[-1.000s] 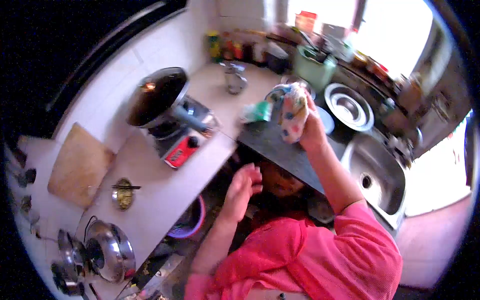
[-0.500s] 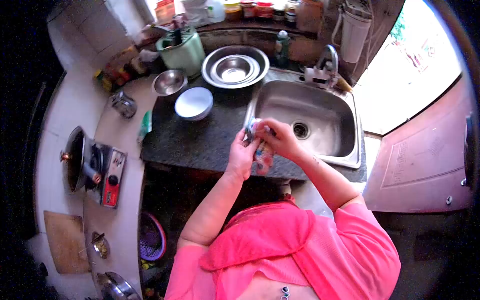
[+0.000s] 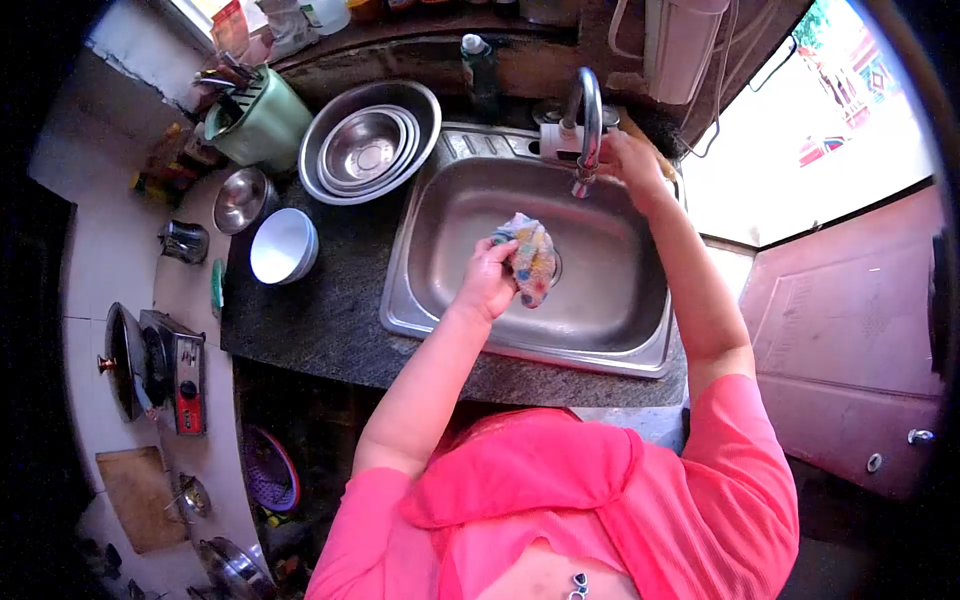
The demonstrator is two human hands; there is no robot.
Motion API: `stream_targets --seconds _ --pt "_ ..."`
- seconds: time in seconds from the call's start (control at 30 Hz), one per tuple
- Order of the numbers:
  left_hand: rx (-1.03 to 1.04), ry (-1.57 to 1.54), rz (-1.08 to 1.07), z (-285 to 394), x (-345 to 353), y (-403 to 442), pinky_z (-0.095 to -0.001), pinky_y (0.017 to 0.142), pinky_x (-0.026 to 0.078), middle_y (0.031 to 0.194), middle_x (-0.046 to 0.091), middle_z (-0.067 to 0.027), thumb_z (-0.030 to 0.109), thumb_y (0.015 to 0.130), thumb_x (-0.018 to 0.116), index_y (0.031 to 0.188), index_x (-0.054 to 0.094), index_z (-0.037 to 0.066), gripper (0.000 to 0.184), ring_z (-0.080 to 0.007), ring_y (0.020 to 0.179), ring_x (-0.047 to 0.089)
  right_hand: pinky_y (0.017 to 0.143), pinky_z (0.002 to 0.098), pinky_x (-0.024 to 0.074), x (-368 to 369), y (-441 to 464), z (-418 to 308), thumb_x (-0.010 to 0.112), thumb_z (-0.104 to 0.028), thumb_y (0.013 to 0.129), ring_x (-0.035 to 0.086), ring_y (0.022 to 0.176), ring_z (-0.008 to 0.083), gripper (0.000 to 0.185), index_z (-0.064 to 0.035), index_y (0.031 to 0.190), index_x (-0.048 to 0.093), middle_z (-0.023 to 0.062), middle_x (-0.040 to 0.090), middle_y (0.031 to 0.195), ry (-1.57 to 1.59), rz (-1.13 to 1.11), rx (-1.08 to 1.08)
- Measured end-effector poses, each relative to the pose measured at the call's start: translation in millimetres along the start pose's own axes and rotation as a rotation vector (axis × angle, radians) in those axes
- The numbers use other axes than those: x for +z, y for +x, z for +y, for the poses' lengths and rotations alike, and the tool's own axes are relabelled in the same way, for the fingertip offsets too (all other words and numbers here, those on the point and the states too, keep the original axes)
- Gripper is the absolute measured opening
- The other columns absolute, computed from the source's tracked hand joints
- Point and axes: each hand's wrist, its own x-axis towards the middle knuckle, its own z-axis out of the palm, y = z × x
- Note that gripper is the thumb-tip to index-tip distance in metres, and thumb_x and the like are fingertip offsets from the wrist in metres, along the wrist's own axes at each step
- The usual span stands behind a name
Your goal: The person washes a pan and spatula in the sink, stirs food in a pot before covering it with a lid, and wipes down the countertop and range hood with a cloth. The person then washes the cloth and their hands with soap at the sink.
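My left hand is closed on a crumpled, multicoloured dotted cloth, held above the basin of the steel sink. The cloth hangs from my fingers and partly covers the drain. At the back right of the sink, my right hand is at the side of the faucet. Its fingers are bent against the white faucet body, and their tips are partly hidden behind the spout. No water shows under the spout.
Left of the sink, nested steel bowls and white bowls stand on the dark counter. A green utensil holder and a bottle are behind. A gas stove sits far left; a door is at right.
My right hand has let go of the cloth and moved to the faucet. My left hand has carried the cloth from the counter's front edge over the basin. The view has shifted right.
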Motion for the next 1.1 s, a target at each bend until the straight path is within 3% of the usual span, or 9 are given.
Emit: stream_targets --seconds 0.13,0.23,0.53,0.7,0.8,0.9,0.97,1.07,1.1 --pt "-0.003 -0.002 0.042 -19.6 15.2 28.2 -0.0444 0.082 0.045 0.105 0.052 -0.0115 0.005 0.084 0.046 0.111 0.042 0.005 0.028 -0.0256 0.095 0.054 0.069 0.0276 0.0481 -40.0 22.1 -4.8 0.039 -0.030 0.091 0.058 0.081 0.0182 0.037 0.0030 0.095 0.055 0.0116 0.060 0.088 -0.024 0.248 -0.072" --pt "-0.091 -0.136 -0.039 -30.2 16.0 54.4 -0.0423 0.075 0.048 0.099 0.055 -0.0122 0.007 0.084 0.049 0.108 0.044 0.004 0.025 -0.0255 0.085 0.056 0.063 0.0266 0.0492 -40.2 -8.4 -2.3 0.042 -0.025 0.090 0.059 0.073 0.0167 0.030 0.0013 0.095 0.055 0.0093 0.060 0.090 0.020 0.072 -0.125" --pt "-0.364 -0.191 0.120 -53.1 6.0 95.9 -0.0434 0.069 0.046 0.090 0.059 -0.0092 0.015 0.078 0.059 0.101 0.052 0.006 0.026 -0.0260 0.079 0.057 0.072 0.0235 0.0447 62.7 -39.1 -117.2 0.051 -0.015 0.086 0.056 0.079 0.0118 0.022 0.0006 0.100 0.056 0.0053 0.061 0.089 -0.365 -0.076 -0.717" --pt "-0.328 -0.327 0.060 -45.7 7.2 90.3 -0.0511 0.091 0.032 0.116 0.046 -0.0132 0.019 0.085 0.048 0.111 0.046 0.005 0.029 -0.0298 0.105 0.045 0.086 0.0320 0.0394 161.7 81.2 -81.3 0.065 -0.020 0.072 0.049 0.101 0.0241 0.053 -0.0014 0.116 0.042 0.0160 0.051 0.109 -0.281 0.189 -0.577" --pt "-0.422 -0.418 -0.040 -45.5 -15.0 95.8 -0.0534 0.091 0.031 0.117 0.045 -0.0132 0.021 0.086 0.046 0.116 0.042 0.007 0.034 -0.0312 0.108 0.044 0.097 0.0365 0.0286 189.3 122.8 -31.3 0.074 -0.024 0.059 0.036 0.116 0.0313 0.087 -0.0050 0.128 0.025 0.0196 0.039 0.124 -0.377 0.560 -0.136" --pt "-0.360 -0.213 0.042 -16.9 -16.7 68.3 -0.0473 0.077 0.043 0.107 0.051 -0.0090 0.009 0.082 0.050 0.110 0.045 0.009 0.029 -0.0250 0.097 0.050 0.099 0.0354 0.0255 197.7 158.0 11.6 0.077 -0.020 0.051 0.028 0.121 0.0308 0.105 -0.0077 0.132 0.012 0.0188 0.029 0.130 -0.434 0.505 -0.168" --pt "-0.290 -0.053 0.070 3.8 -20.4 50.9 -0.0443 0.065 0.048 0.102 0.054 -0.0080 0.003 0.080 0.052 0.106 0.049 0.012 0.028 -0.0238 0.087 0.054 0.093 0.0343 0.0309 198.4 189.4 35.4 0.078 -0.022 0.053 0.036 0.115 0.0269 0.096 -0.0070 0.128 0.020 0.0165 0.036 0.125 -0.373 0.515 -0.277" --pt "-0.237 -0.023 0.123 16.4 -52.7 40.8 -0.0441 0.064 0.049 0.100 0.055 -0.0082 0.003 0.081 0.051 0.107 0.048 0.011 0.028 -0.0262 0.084 0.056 0.078 0.0317 0.0416 192.2 212.5 49.1 0.075 -0.013 0.060 0.055 0.086 0.0194 0.049 -0.0025 0.100 0.049 0.0088 0.059 0.093 -0.131 0.470 -0.351" --pt "-0.222 0.027 0.153 19.0 -62.4 40.3 -0.0438 0.064 0.049 0.097 0.057 -0.0086 0.005 0.082 0.051 0.107 0.048 0.010 0.026 -0.0266 0.080 0.057 0.078 0.0317 0.0413 193.3 210.9 49.9 0.075 -0.015 0.061 0.055 0.087 0.0194 0.049 -0.0023 0.100 0.049 0.0092 0.059 0.094 -0.170 0.516 -0.387"
